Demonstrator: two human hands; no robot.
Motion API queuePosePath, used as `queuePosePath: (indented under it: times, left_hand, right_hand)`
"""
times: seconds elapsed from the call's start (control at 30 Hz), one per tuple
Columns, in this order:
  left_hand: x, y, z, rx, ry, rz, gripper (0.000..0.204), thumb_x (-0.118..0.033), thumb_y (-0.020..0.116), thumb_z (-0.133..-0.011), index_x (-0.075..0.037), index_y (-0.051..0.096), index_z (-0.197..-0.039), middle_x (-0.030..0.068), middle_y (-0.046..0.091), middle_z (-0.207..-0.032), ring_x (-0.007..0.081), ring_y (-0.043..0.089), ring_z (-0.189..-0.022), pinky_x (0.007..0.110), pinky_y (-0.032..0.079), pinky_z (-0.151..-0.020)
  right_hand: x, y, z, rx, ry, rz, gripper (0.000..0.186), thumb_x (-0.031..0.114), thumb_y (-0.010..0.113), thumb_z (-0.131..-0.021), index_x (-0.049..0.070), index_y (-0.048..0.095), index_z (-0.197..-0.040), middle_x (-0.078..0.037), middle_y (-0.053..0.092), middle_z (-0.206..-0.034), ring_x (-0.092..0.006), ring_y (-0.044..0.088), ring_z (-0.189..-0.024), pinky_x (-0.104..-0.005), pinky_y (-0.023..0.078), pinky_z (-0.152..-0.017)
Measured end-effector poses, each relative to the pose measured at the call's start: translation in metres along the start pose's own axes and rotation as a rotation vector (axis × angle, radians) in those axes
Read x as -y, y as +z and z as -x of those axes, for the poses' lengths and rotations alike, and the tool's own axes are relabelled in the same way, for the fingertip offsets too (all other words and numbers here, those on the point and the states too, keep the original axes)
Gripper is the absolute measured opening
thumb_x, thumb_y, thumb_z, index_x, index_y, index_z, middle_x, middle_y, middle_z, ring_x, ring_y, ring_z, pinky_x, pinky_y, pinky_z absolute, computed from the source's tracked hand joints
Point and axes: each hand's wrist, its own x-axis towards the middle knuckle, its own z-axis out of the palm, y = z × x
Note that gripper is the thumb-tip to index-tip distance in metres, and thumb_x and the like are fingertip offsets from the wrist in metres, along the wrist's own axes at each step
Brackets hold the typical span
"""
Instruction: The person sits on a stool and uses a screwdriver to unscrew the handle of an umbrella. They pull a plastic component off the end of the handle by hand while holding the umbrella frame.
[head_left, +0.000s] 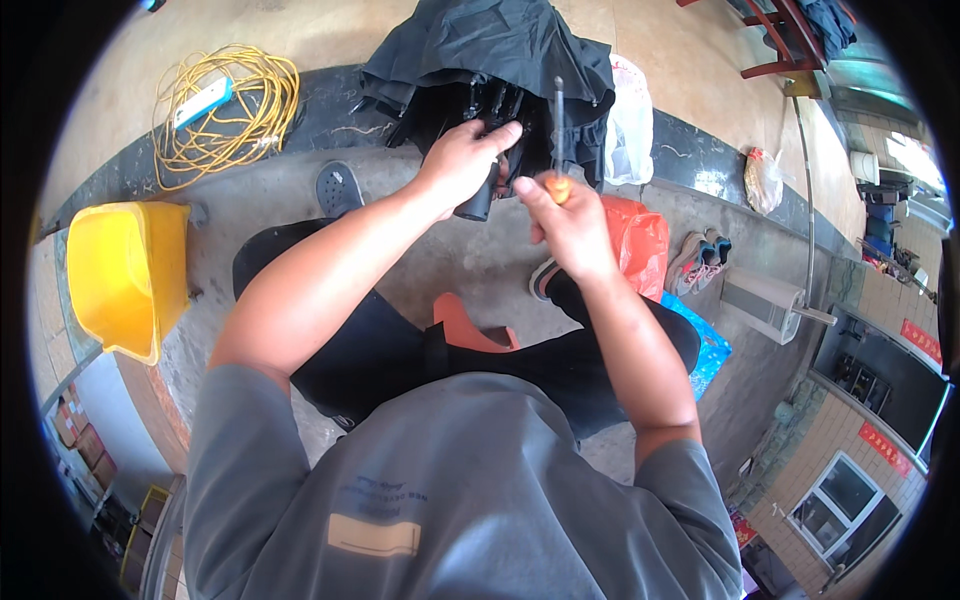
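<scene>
A black folding umbrella (490, 40) lies partly spread on the ledge in front of me, its handle end toward me. My left hand (463, 160) grips it around the shaft and ribs, just above the black handle (478, 204). In my right hand (572, 222) is a screwdriver (559, 130) with an orange handle. Its metal shaft points up and away, in front of the black cloth. The fingers of my right hand are closed around the screwdriver's handle. My left fingertips are partly hidden behind the umbrella's frame.
A coiled yellow extension cord (255, 125) with a power strip lies at far left. Nearer stands a yellow bin (125, 270). White (630, 120) and red plastic bags (637, 240) sit right of the umbrella, with sneakers (692, 262) beyond. An orange-red stool (462, 322) shows between my legs.
</scene>
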Motion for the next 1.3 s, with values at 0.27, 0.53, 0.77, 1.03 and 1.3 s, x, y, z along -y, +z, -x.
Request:
queuePosePath:
  times: [0.27, 0.53, 0.77, 1.03, 1.3]
  left_hand:
    - [0.004, 0.002, -0.005, -0.092, 0.162, -0.176, 0.031, -0.033, 0.063, -0.093, -0.002, 0.063, -0.088, 0.0052, 0.063, -0.073, 0.0137, 0.059, -0.067, 0.030, 0.045, -0.066]
    - [0.008, -0.015, -0.019, -0.115, 0.134, -0.199, 0.029, -0.028, 0.062, -0.091, 0.001, 0.061, -0.089, 0.0075, 0.063, -0.076, 0.0162, 0.059, -0.071, 0.032, 0.046, -0.067]
    - [0.002, -0.012, -0.018, -0.109, 0.080, -0.212, 0.028, -0.025, 0.060, -0.091, 0.003, 0.061, -0.096, 0.0108, 0.064, -0.083, 0.0157, 0.061, -0.075, 0.032, 0.048, -0.067]
    - [-0.001, -0.010, -0.026, -0.021, 0.031, -0.002, 0.024, -0.024, 0.059, -0.090, -0.001, 0.059, -0.093, 0.0074, 0.060, -0.078, 0.0158, 0.058, -0.066, 0.032, 0.048, -0.060]
    - [-0.007, -0.010, -0.024, -0.002, 0.068, -0.034, 0.024, -0.024, 0.060, -0.089, 0.000, 0.061, -0.092, 0.0058, 0.059, -0.079, 0.0124, 0.057, -0.073, 0.031, 0.047, -0.065]
  right_hand:
    - [0.014, 0.018, -0.007, -0.053, -0.160, 0.438, 0.023, 0.023, 0.064, -0.091, 0.001, 0.064, -0.085, -0.014, 0.064, -0.066, -0.0269, 0.064, -0.060, -0.0374, 0.050, -0.060]
    - [0.018, 0.028, -0.012, -0.039, -0.619, 0.772, 0.009, 0.013, 0.063, -0.085, 0.004, 0.060, -0.085, -0.018, 0.063, -0.082, -0.0399, 0.063, -0.078, -0.0480, 0.050, -0.066]
    - [0.046, 0.019, -0.022, 0.153, 0.134, 0.411, 0.018, 0.021, 0.061, -0.089, 0.003, 0.059, -0.088, -0.018, 0.067, -0.081, -0.0386, 0.066, -0.083, -0.0479, 0.051, -0.072]
    - [0.020, 0.012, -0.027, 0.012, -0.434, 0.510, 0.011, 0.013, 0.068, -0.087, 0.004, 0.062, -0.088, -0.015, 0.065, -0.075, -0.0369, 0.063, -0.071, -0.0393, 0.052, -0.065]
    - [0.019, 0.008, -0.026, -0.028, -0.642, 0.651, 0.014, 0.016, 0.068, -0.088, 0.003, 0.062, -0.091, -0.013, 0.064, -0.076, -0.0284, 0.063, -0.072, -0.0371, 0.050, -0.066]
